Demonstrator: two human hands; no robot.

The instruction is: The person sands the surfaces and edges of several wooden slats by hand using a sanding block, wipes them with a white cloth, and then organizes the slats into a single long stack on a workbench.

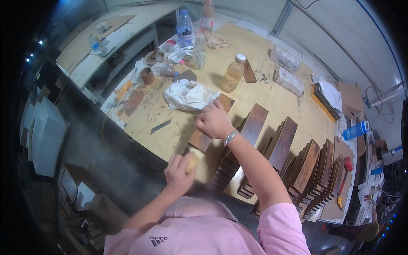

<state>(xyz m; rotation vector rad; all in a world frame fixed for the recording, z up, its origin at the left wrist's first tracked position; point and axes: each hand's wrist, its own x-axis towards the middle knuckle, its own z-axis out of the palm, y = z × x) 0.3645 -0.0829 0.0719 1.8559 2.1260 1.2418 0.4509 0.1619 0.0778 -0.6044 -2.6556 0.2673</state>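
Observation:
My left hand, slightly blurred, is closed around a pale yellow pad, perhaps a sponge, just off the near end of a brown wooden plank. My right hand, with a silver bracelet at the wrist, is curled over the middle of that plank and bears down on it. The plank lies on top of others at the table's near edge. A crumpled white plastic bag sits beside my right hand, at its upper left.
Stepped stacks of dark planks line the table to the right. Behind stand a capped bottle of yellowish liquid and two wrapped blocks. A small metal strip, a brown cup and several bottles are on the left.

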